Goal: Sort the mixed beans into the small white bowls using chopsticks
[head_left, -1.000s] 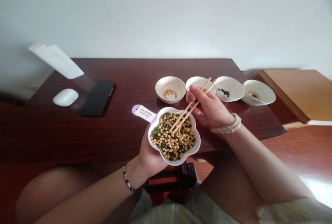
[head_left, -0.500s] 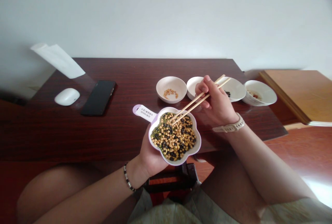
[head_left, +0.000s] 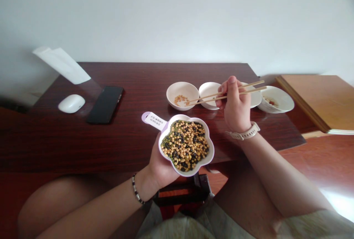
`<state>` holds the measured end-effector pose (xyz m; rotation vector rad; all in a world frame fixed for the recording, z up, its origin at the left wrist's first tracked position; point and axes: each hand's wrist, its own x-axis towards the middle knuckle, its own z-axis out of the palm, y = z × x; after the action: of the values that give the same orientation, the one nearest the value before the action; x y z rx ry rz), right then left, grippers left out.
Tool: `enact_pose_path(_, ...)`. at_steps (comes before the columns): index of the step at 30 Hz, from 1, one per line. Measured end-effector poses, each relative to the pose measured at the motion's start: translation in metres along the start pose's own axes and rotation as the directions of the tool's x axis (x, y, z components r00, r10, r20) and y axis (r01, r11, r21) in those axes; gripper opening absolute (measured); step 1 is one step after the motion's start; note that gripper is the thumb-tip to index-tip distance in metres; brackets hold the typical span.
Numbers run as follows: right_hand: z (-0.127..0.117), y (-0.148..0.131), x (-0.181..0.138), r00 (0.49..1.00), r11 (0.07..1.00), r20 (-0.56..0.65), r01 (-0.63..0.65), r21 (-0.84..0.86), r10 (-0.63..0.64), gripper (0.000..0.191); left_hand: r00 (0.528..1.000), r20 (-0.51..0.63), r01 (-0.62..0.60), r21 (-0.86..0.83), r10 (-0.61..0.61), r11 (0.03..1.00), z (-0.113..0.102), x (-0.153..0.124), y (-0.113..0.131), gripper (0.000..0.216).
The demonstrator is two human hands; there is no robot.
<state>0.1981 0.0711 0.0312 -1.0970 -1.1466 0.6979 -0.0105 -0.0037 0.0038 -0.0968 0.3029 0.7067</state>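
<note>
So, RH (head_left: 234,104) grips chopsticks (head_left: 206,101), part-blocking 3rd bowl (head_left: 256,99); LH (head_left: 162,169) cups bean dish (head_left: 211,149); phone (head_left: 105,105) nr mouse (head_left: 71,103).

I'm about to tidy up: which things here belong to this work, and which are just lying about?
In use: chopsticks; flower-shaped bowl; mixed beans; seemingly four round white bowls.

Likely unrelated: black phone; white mouse-like device; tall white object.

Chopsticks (head_left: 206,97) now — apparently — in leftmost bowl (head_left: 177,89)
</note>
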Motion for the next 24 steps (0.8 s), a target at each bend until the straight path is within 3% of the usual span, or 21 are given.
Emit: enact_pose_path(24, 0.0017, -0.005, -0.0054, 0.999, 1.0, 0.043, 0.027, -0.007, -0.026, 0.052, 0.999, 0.037, 0.003, -0.011, -0.003, 1.0, -0.0062, 0.0011, 0.0024, 0.055)
